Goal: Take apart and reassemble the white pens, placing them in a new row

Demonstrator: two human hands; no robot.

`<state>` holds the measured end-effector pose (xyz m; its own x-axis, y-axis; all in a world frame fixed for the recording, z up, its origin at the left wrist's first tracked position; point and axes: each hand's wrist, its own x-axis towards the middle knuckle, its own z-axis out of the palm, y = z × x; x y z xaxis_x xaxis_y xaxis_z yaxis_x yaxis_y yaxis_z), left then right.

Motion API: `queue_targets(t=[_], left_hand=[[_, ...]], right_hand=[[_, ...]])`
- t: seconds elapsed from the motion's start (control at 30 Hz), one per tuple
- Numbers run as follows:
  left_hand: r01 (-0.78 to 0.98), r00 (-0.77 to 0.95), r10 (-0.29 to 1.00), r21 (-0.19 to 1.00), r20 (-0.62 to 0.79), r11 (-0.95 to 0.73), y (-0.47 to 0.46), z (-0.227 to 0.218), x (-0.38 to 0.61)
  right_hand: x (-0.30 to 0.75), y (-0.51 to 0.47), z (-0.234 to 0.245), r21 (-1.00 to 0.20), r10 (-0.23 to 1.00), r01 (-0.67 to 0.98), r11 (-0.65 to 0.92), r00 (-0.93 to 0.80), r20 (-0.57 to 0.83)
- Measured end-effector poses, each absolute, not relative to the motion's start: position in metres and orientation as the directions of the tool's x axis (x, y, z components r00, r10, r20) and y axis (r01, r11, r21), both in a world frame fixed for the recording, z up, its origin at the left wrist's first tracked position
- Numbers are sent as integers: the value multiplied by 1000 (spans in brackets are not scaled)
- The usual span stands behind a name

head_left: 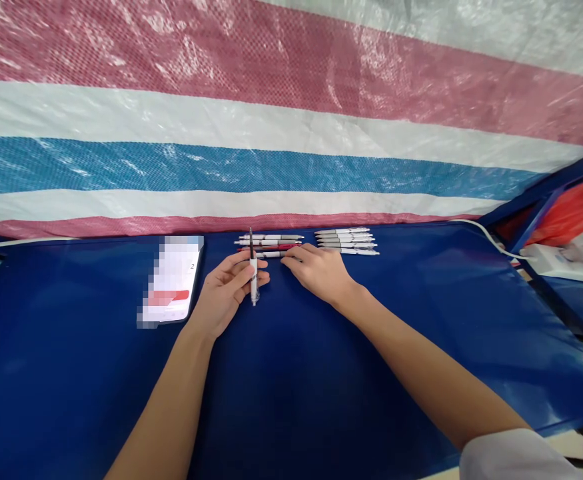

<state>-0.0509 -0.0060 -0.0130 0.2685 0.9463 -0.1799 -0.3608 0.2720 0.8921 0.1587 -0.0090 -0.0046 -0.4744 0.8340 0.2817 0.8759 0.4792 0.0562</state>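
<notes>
My left hand (pixel 228 287) is closed around a white pen (pixel 253 277) that stands nearly upright, dark tip up. Just behind it lies a small group of pens (pixel 270 244), white ones and a red one, side by side on the blue table (pixel 321 373). My right hand (pixel 316 268) rests palm down beside them, its fingertips curled onto the red pen at the right end of that group. A second row of white pens (pixel 346 241) lies to the right, untouched.
A phone (pixel 171 280) lies face up left of my left hand. A red, white and blue striped tarp (pixel 271 133) hangs behind the table. A white cable (pixel 491 237) and a power strip sit at the far right beside a blue frame.
</notes>
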Motion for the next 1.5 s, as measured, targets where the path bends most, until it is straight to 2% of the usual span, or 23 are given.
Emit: queue_targets(t=[0.27,0.43,0.53,0.6,0.63,0.7,0.77,0.87,0.97,1.13,1.5], left_hand=[[-366,265,949,892,-171,263,-5,-15,-52],[-365,263,950,893,-172,262,-6,-13,-51],[-359,263,951,899,-161,251,-7,-13,-50],[-359,256,956,904,-142,231,-8,-12,-49],[-361,252,959,907,-131,219,-8,-11,-49],[-351,247,963,916,-109,194,-9,-9,-49],[-319,246,966,934,-82,160,-10,-6,-48],[-203,258,966,977,-15,69,-12,-2,-46],[-20,286,957,999,49,-45,-14,-2,-45],[119,263,958,982,115,-150,-20,-7,-45],[300,271,955,932,122,-204,-26,-16,-44]], right_hand=[[154,-11,-1,52,843,888,457,-451,292],[153,-15,1,-61,866,903,426,-387,317],[153,-18,2,-273,887,879,390,-280,366],[150,-20,3,-516,908,776,363,-169,384],[148,-21,4,-657,922,672,342,-105,372],[143,-23,5,-894,957,359,269,4,289],[135,-26,5,-989,983,-4,145,114,143],[126,-31,1,-920,982,-392,16,179,-59],[121,-32,-6,-839,970,-543,16,212,-118],[122,-32,-15,-834,976,-551,37,199,-88],[120,-34,-13,-891,980,-450,68,196,-24]])
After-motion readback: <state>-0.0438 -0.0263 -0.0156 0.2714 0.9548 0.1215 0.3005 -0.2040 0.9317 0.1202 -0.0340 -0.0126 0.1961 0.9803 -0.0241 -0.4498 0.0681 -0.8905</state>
